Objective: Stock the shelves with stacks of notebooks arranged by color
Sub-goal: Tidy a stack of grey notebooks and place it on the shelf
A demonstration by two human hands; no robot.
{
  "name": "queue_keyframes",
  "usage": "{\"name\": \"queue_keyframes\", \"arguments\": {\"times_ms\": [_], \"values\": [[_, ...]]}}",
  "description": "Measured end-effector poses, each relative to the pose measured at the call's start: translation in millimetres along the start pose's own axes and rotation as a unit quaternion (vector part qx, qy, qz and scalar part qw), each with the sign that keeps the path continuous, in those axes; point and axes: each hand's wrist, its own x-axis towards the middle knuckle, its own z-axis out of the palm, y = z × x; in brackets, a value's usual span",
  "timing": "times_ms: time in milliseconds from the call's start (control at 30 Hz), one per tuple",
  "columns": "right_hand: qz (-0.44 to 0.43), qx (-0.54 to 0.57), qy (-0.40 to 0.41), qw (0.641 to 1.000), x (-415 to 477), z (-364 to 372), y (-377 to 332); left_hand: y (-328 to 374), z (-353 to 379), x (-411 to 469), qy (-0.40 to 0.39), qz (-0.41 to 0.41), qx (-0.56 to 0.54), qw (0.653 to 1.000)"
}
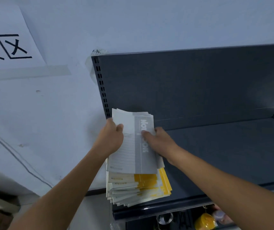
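Note:
A stack of grey-and-white notebooks point(131, 146) lies on top of a fanned stack of yellow-and-white notebooks point(139, 186) at the left end of the dark top shelf point(216, 155). My left hand point(111, 138) grips the grey stack's left edge, thumb on the top cover. My right hand point(159, 141) holds the right edge, with fingers over the grey cover band. The lower notebooks stick out unevenly toward the shelf's front edge.
The shelf's dark back panel point(191, 87) stands behind, with a slotted upright point(102, 87) at its left. A white wall with a taped paper sign point(6, 39) is to the left. Below the shelf sit a yellow-lidded item point(205, 221) and a clear container point(164, 218).

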Motion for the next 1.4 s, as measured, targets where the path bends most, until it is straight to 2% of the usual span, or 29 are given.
{"name": "queue_keyframes", "arguments": {"times_ms": [100,300,433,567,700,1100,1400], "values": [[0.000,0.007,0.060,0.998,-4,-19,-1,17,23,4,-0.033,0.022,0.076,0.996],[0.022,-0.061,0.155,0.986,-17,-82,18,67,75,0,-0.060,0.113,0.184,0.975],[0.038,-0.066,0.199,0.977,-36,-133,45,112,113,-15,-0.091,0.166,0.171,0.967],[0.048,-0.120,0.222,0.966,-51,-191,79,159,153,-30,-0.116,0.207,0.156,0.959],[0.067,-0.198,0.274,0.939,-64,-262,117,217,206,-52,-0.124,0.229,0.152,0.953],[0.102,-0.292,0.311,0.899,-137,-478,231,381,397,-147,-0.166,0.273,0.185,0.929],[0.125,-0.265,0.335,0.896,-148,-585,286,473,483,-164,-0.194,0.319,0.200,0.906]]}}
